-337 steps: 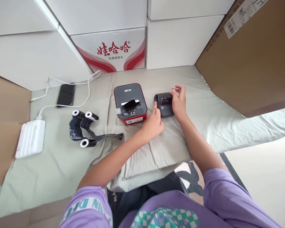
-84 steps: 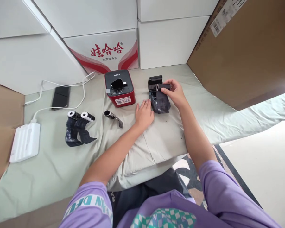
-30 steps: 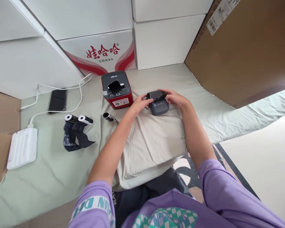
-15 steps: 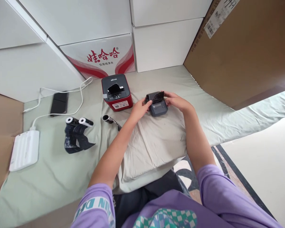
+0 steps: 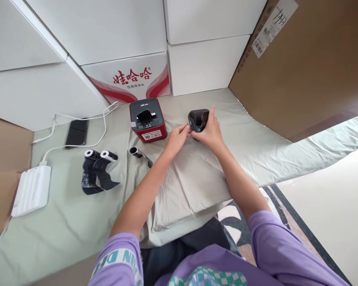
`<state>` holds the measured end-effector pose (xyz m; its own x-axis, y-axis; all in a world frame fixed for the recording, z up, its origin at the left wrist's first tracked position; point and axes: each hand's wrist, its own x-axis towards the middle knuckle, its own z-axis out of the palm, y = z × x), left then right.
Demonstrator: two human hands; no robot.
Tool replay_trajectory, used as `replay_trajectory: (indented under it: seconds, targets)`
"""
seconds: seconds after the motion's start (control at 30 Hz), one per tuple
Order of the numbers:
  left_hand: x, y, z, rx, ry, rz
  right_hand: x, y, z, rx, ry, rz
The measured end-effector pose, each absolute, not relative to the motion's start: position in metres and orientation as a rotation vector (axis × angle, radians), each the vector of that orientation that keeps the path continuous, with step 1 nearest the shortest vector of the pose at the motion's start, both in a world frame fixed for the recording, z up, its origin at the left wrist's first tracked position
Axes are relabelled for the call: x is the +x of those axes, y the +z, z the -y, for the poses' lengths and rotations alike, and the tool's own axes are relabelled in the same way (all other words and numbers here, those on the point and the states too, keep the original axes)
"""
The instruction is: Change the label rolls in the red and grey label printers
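Observation:
A small dark portable printer (image 5: pixel 198 115) is tipped up off the cloth, so its hollow top faces me. My right hand (image 5: pixel 211 133) is closed round its right and near sides, with one finger pointing up along the edge. At the lower left corner of the printer, my left hand (image 5: pixel 179 137) has its fingertips pinched against it. What lies inside the hollow is too dark to make out. Left of my hands stands a red and black receipt printer (image 5: pixel 151 133) with dark paper coming from its slot. A small roll with a loose dark strip (image 5: pixel 141 154) lies in front of it.
Two rolls of black-backed paper (image 5: pixel 100 171) lie at the left with loose tails. Beyond them are a phone (image 5: pixel 76 132) and a white power bank (image 5: pixel 32 190) with a white cable. White boxes (image 5: pixel 209 67) line the back, and a large brown carton (image 5: pixel 286 87) stands at the right.
The portable printer has gone from lying flat to tipped up and slightly back. My right hand has moved from its far right side to its near right side, while my left hand has slid to its corner.

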<state>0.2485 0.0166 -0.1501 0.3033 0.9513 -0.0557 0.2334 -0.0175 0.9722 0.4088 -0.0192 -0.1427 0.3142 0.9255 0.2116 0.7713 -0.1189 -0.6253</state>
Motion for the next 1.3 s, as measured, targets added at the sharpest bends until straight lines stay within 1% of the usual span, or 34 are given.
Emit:
replay_trajectory:
  seconds: [0.13,0.3,0.43,0.53,0.6,0.7,0.8,0.87,0.93,1.03,1.1,1.17,1.3]
  targets:
    - [0.236,-0.118,-0.015,1.542,0.91,-1.152,0.432,-0.145,0.009,-2.016,0.275,1.377]
    - [0.185,-0.078,-0.029,1.597,1.161,-1.255,0.437,-0.152,0.003,-2.083,0.343,1.349]
    - [0.129,-0.055,-0.042,1.516,1.487,-1.408,0.444,-0.158,0.0,-2.037,0.376,1.363]
    - [0.091,-0.049,-0.047,1.42,1.551,-1.521,0.455,-0.161,-0.004,-1.911,0.31,1.349]
    - [0.072,-0.052,-0.048,1.38,1.433,-1.637,0.46,-0.158,-0.004,-1.787,0.166,1.327]
    - [0.056,-0.059,-0.049,1.35,1.029,-1.768,0.453,-0.146,0.008,-1.578,-0.113,1.334]
    - [0.055,-0.065,-0.048,1.337,0.71,-1.73,0.421,-0.135,0.024,-1.323,-0.21,1.446]
    - [0.058,-0.069,-0.049,1.326,0.639,-1.654,0.388,-0.132,0.027,-1.156,-0.084,1.535]
    - [0.062,-0.073,-0.051,1.293,0.649,-1.593,0.354,-0.134,0.018,-1.097,0.184,1.568]
    - [0.067,-0.083,-0.059,1.201,0.745,-1.518,0.308,-0.141,-0.016,-1.177,0.695,1.417]
    - [0.068,-0.089,-0.064,1.104,0.775,-1.467,0.286,-0.148,-0.042,-1.22,0.916,1.296]
    - [0.069,-0.094,-0.068,0.997,0.77,-1.419,0.271,-0.156,-0.062,-1.192,0.957,1.243]
    - [0.073,-0.098,-0.071,0.881,0.816,-1.394,0.259,-0.171,-0.074,-1.122,0.892,1.175]
